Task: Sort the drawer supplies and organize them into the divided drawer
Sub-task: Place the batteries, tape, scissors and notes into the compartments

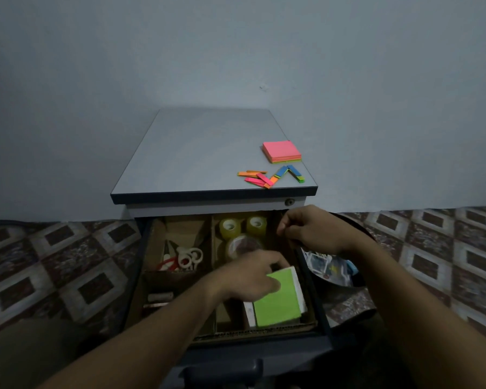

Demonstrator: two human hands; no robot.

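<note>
Left hand grips the green note pad at its far left corner, fingers curled over the far edge and thumb on the top face. The pad lies in the front right compartment of the drawer, on a white stack whose edges show at both sides.

Right hand hovers at the drawer's rear right corner, fingers curled. Whether it pinches anything cannot be determined.

Procedure: lower the pad flat, square it against the compartment walls, then release. Keep it clear of the tape rolls in the compartment behind.

Orientation: the pad's long axis runs near to far, with the far end turned slightly right. The green face points up.
</note>
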